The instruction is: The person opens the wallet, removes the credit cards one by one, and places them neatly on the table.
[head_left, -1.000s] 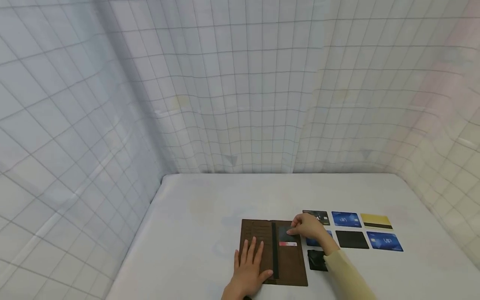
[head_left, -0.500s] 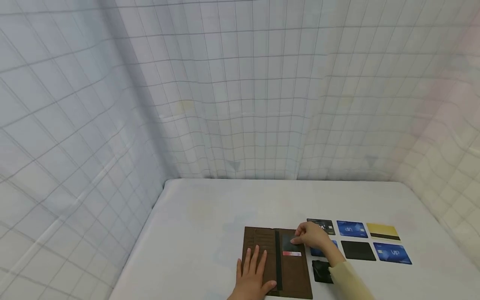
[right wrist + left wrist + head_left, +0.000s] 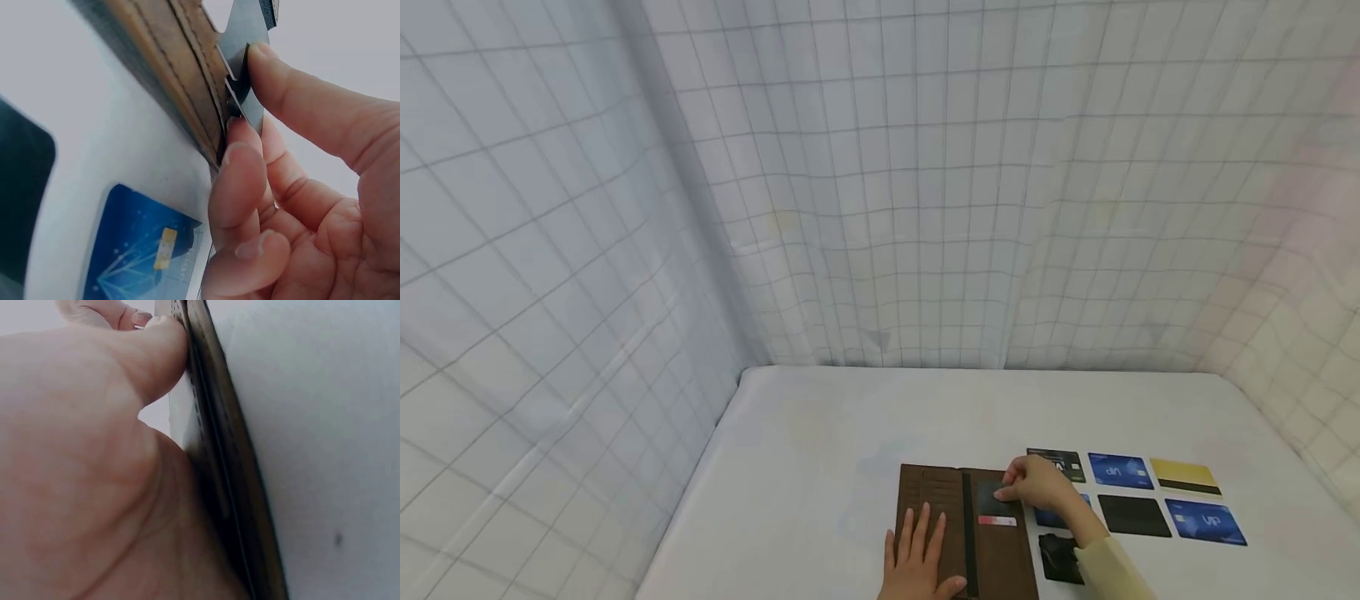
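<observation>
A brown bifold wallet (image 3: 1007,558) lies spread on the white table, with slots on its left panel and a dark band along its middle. My left hand (image 3: 917,562) rests on the left panel, fingers straight and spread; in the left wrist view its thumb lies along the wallet's edge. On the upper right panel sits a dark grey card (image 3: 989,495), with a pink-and-white strip (image 3: 997,521) just below it. My right hand (image 3: 1041,486) pinches the card's edge between thumb and fingers, seen closely in the right wrist view. The card's right part is hidden behind these fingers.
Several cards lie in rows right of the wallet, among them a blue card (image 3: 1206,522), a yellow card (image 3: 1186,477) and a black card (image 3: 1133,515). A crumpled-looking black item (image 3: 1060,558) is partly under the right sleeve. Gridded white curtains (image 3: 880,208) surround the table.
The head view has tilted, so the table, wallet and hands appear lower and slightly further right. Both hands keep nearly the same place on the wallet, the right still pinching the card.
</observation>
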Motion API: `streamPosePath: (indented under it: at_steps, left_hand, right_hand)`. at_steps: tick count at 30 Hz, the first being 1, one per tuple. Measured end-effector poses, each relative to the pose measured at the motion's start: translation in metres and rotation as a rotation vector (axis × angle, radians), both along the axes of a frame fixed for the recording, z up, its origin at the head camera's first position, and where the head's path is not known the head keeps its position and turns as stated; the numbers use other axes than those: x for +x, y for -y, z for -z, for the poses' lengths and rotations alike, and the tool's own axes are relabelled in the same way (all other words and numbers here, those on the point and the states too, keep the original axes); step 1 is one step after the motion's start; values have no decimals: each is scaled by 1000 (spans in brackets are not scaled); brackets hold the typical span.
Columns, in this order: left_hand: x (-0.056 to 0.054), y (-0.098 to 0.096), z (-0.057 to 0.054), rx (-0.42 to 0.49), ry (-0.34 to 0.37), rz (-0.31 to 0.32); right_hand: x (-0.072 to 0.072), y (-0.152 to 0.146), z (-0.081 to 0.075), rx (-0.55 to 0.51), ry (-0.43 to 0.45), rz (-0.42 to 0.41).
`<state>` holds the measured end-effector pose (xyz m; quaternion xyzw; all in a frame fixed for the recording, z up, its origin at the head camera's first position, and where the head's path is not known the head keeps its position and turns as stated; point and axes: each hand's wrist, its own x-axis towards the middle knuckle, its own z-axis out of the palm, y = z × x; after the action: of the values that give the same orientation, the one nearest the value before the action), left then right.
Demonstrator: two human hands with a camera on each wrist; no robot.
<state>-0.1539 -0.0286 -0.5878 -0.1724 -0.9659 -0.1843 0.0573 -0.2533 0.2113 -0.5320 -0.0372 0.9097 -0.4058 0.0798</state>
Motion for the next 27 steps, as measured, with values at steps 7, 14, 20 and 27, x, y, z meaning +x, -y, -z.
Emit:
streamPosePath:
  at_steps: [7,14,20,27]
  left_hand:
    - [8,-4,22,-149,-322,-69]
    - [10,-6,35,-217,-535,-131]
    - [9,-6,35,-236,-530,-129]
    - [1,1,-3,-43,-42,34]
  right_hand:
    - [9,-3,6,-11,18,37]
    - [13,-4,11,-27,-14,48]
    - [11,-6,11,-41,-33,37]
    - [-3,-6,-3,-80,-60,3]
